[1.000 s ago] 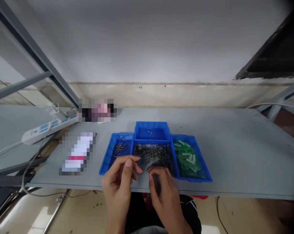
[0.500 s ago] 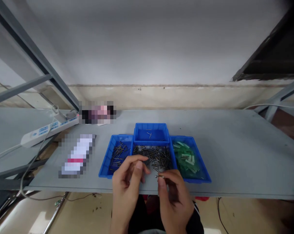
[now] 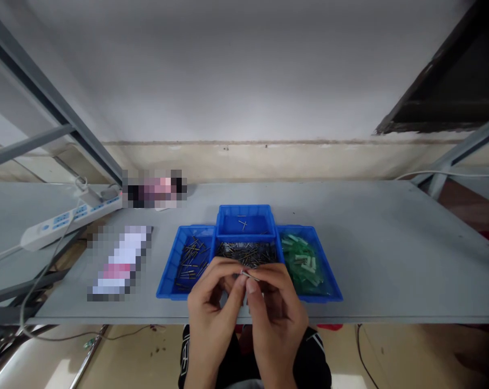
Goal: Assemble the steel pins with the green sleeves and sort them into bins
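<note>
Between the fingertips of both hands is a thin metal pin [image 3: 250,276], too small to make out in detail. My left hand [image 3: 215,300] pinches its left end, and my right hand [image 3: 274,302] grips it with thumb and forefinger. Behind the fingers, the middle blue bin [image 3: 213,249] holds a heap of dark metal pins [image 3: 248,252], partly hidden by my hands. In the left blue bin [image 3: 167,275] lie several loose brass-and-dark pins [image 3: 192,249]. A few thin pins [image 3: 243,224] are in the small back blue bin [image 3: 224,219].
The right blue bin [image 3: 333,289] contains green plastic bags with pale strips [image 3: 305,262]. Left on the grey table [image 3: 390,259] lies a blurred-out phone-like object [image 3: 123,259]. A white power strip [image 3: 66,219] and cables are further left; a pixelated item [image 3: 155,189] sits by the wall.
My two hands have come together over the middle bin. My left thumb and forefinger have closed on the pin that my right hand held. The view has shifted slightly.
</note>
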Available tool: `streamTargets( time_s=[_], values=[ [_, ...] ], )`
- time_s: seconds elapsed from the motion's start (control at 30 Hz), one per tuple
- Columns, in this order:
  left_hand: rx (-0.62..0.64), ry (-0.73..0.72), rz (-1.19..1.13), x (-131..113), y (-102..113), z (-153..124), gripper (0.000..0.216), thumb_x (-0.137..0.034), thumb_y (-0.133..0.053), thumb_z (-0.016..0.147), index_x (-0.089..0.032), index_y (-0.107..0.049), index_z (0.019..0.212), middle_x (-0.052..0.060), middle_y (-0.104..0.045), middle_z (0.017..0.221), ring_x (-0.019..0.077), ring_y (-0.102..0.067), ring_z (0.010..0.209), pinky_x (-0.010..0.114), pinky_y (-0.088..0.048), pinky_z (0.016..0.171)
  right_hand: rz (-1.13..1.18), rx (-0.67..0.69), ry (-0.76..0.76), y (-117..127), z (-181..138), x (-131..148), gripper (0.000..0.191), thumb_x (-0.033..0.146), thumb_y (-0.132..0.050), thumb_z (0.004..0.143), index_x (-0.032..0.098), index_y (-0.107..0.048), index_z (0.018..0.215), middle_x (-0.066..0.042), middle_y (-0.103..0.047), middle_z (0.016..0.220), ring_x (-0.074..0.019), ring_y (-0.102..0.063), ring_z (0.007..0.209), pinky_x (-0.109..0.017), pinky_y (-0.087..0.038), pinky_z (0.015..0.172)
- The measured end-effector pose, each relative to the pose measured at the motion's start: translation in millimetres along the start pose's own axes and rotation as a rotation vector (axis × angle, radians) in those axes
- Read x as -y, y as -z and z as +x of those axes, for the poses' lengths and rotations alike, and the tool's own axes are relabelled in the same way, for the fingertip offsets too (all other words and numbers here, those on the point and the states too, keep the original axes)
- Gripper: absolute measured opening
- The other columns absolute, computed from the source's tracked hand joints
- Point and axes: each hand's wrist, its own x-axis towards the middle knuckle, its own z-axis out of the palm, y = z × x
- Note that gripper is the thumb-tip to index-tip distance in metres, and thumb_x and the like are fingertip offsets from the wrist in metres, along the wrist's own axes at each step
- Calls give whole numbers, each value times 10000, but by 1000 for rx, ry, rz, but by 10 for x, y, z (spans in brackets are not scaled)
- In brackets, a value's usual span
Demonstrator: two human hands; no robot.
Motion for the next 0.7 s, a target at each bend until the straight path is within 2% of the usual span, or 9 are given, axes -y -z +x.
streamTargets(
  time_s=[0.1,0.17,0.27,0.37,0.53,0.7],
  values=[
    [-26,-10,9,-8,43,26,85,-249,-763,1027,-283,-831,990,36,-756,1041,175,-731,952,233,-579,781,-3,56,36,1,-19,-31,218,116,-676,1037,291,-785,1106,-32,-738,1000,-181,-744,901,-280,-630,704],
    [-28,23,-25,-15,63,31,81,-273,-766,1030,-285,-845,1016,44,-758,1088,162,-731,904,223,-580,731,-35,77,72,8,-18,-41,275,87,-669,1035,301,-789,1159,-31,-765,1017,-180,-758,915,-281,-632,718],
    [-9,102,-123,11,68,7,89,-316,-781,1027,-295,-858,1067,46,-744,1144,127,-706,773,216,-582,641,-113,89,134,24,-20,-35,283,72,-662,1031,286,-787,1167,-31,-789,1002,-174,-771,878,-264,-627,679],
    [-23,120,-172,64,57,-31,57,-313,-805,1011,-285,-855,1007,41,-737,1126,150,-736,832,223,-619,653,-162,119,162,55,-26,-4,247,75,-656,1030,260,-784,1132,-35,-790,957,-173,-777,830,-252,-624,633],
    [-17,34,-130,58,34,-18,80,-270,-787,1024,-286,-851,977,22,-762,1100,119,-742,787,192,-617,643,-183,177,170,138,35,92,231,84,-650,1027,234,-783,1141,-44,-794,959,-156,-779,802,-220,-608,605],
    [-52,-138,86,-42,11,3,146,-188,-789,1009,-318,-856,1024,11,-775,1130,156,-768,1036,194,-616,760,-234,158,199,158,123,133,222,71,-658,1020,226,-786,1114,-25,-782,911,-126,-736,707,-212,-603,603]
  ],
)
